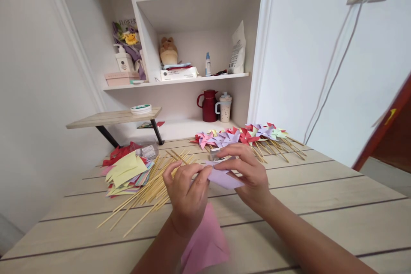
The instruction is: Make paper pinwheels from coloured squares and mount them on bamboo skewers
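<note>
A piece of lavender paper (224,179) is held up between both hands over the middle of the table, its near edge angled to a point. My left hand (189,188) pinches its left side, fingers pressed together. On the other side, my right hand (247,175) grips the paper between thumb and fingers. Whether a pin or anything small is in the fingertips, I cannot tell. Below the hands lies a pink paper sheet (208,239), partly covered by the left forearm. A small clear box (217,154) sits just behind the hands, partly hidden.
Thin wooden sticks (150,186) lie in a loose pile at left, beside stacked coloured paper (126,169). Several finished pinwheels (247,136) on sticks rest along the back right. A small raised shelf (112,117) stands back left; a red jug (209,106) and a cup (225,108) stand behind.
</note>
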A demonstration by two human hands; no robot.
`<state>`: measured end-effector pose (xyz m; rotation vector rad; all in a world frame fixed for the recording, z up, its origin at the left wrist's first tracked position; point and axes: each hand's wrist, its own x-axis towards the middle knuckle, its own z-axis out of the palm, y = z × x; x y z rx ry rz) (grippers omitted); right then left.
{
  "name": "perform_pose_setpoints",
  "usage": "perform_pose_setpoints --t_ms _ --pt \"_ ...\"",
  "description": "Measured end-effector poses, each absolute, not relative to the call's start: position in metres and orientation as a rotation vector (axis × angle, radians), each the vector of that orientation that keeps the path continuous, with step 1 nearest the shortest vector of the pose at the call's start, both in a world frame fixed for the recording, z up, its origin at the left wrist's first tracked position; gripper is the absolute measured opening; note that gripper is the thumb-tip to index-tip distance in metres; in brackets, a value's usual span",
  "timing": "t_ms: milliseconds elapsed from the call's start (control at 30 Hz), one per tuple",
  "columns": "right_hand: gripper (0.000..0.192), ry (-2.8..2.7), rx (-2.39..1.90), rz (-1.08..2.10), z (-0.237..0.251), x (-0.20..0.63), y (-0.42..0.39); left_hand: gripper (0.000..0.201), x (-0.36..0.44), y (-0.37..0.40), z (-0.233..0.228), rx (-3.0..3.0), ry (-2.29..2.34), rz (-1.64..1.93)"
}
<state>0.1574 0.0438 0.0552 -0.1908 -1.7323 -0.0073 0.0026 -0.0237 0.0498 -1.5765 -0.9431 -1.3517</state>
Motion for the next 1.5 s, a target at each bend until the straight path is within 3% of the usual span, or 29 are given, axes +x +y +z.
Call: perform_pose_setpoints --t_ms 567,900,1167,1300,1500 --pt "0.022 -1.748 -0.251 -0.070 0.055 0.158 0.047 0.027 -0.001 -0.017 0.047 -1.700 -0.961 -1.332" --pt "0.019 -1.861 -0.303 -0.059 0.044 0.163 0.063 0.023 -0.012 0.001 0.032 -2.017 -1.212 -1.404" --pt "0.019 -1.880 -0.311 -0.051 0.043 0.164 0.066 0.044 -0.021 -0.002 0.031 -2.370 -1.482 -1.399" --pt "0.016 -1.876 -0.312 -0.072 0.043 0.167 0.070 0.053 -0.026 -0.004 0.028 -2.373 -1.492 -1.519" --pt "0.009 -1.860 -0.358 -0.056 0.041 0.171 0.078 0.051 -0.041 0.004 0.016 -2.052 -1.514 -1.897"
